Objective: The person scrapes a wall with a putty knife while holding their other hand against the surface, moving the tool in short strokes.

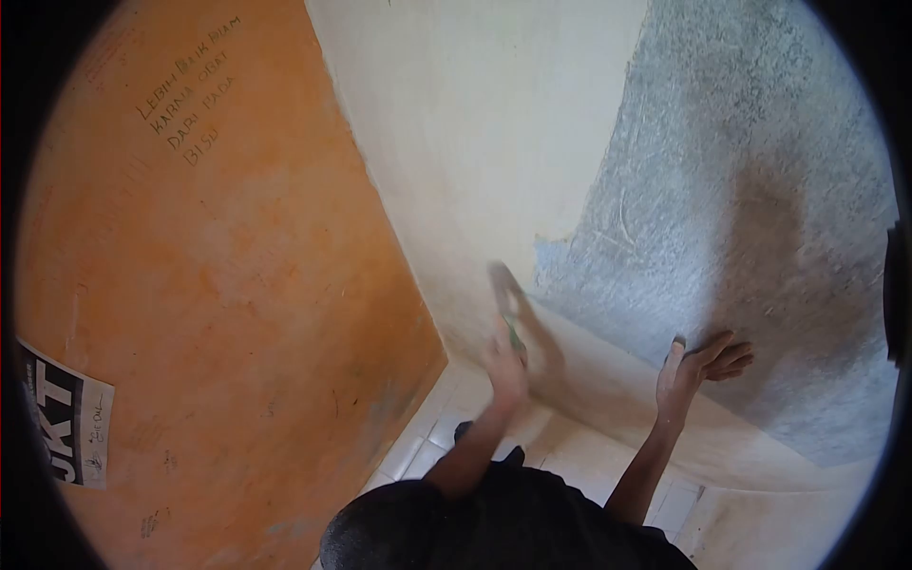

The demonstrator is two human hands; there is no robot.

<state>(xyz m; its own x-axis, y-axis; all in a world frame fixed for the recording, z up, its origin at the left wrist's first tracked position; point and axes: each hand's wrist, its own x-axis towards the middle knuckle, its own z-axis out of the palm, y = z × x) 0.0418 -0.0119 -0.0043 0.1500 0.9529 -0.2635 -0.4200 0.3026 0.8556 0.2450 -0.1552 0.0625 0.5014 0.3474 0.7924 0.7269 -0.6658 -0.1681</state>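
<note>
Two hands work at the wall. The left hand [503, 366] is closed round the green handle [514, 334] of a scraper [506, 290], blurred, blade up against the cream wall [456, 142] near the corner. It looks light & stiff, w/ a thin blade; prob. best held at the handle, not the edge. The right hand [701, 366] lies flat, fingers spread, at the low edge of the grey bare patch [750, 190]. To the left is an orange wall [218, 285] w/ handwriting [190, 90] and a poster [62, 418]; tiled floor [570, 446] below.
</note>
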